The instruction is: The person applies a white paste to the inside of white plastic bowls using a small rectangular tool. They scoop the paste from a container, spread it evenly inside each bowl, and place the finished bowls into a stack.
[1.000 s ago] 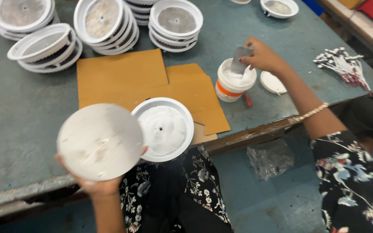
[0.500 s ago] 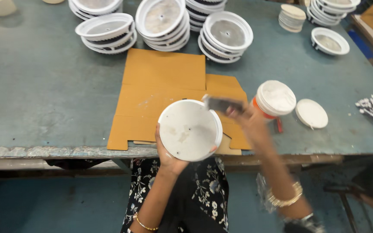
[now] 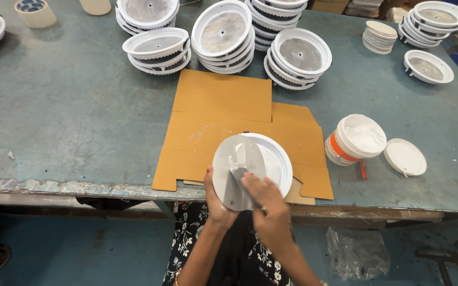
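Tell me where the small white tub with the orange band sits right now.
In the head view, the white tub stands on the table, right of the cardboard sheet, with its loose lid just to its right.

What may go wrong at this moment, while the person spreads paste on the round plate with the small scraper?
1. The left hand holds the grey disc tilted by its edge above the white housing; it may slip under the scraper that the right hand presses on it.
2. This work sits at the table edge, so a dropped part may fall to the floor.
3. The open paste tub stands close to the right; an elbow might knock it.
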Tool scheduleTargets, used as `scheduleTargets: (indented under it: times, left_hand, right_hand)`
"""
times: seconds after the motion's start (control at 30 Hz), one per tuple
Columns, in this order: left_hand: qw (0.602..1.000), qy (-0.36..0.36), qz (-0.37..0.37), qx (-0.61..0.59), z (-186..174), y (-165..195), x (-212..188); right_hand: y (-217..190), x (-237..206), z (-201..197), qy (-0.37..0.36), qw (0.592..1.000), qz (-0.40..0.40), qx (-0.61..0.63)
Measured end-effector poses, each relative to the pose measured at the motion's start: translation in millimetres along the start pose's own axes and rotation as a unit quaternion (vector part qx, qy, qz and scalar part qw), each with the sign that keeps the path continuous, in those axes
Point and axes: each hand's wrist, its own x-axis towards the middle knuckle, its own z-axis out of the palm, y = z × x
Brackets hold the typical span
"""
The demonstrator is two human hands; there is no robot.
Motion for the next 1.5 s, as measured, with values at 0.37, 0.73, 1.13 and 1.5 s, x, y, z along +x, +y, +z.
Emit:
scheduleTargets:
  times: [0.37,0.73,1.13,1.5]
  left_hand:
    - [0.974,0.011,-0.044,0.223,11.8,-15.1,-14.5]
    - [0.978,0.023,-0.058,0.201,30.7,-26.8,-16.3]
    - [0.951,0.056,-0.077,0.295,34.1,-31.9,-11.9]
    - [0.980,0.081,-0.071,0.166,38.5,-26.4,-1.8]
  right_hand:
    - [42.1,55.0,-28.3,-0.039,0.938,0.304,0.160]
    - [30.4,41.4,-35.3,0.026,0.961,0.237,0.141]
    - [12.6,38.7,-32.9,0.011,0.970,0.208,0.121]
    - [2.6,5.0,-40.7,-0.032,0.993,0.048,0.099]
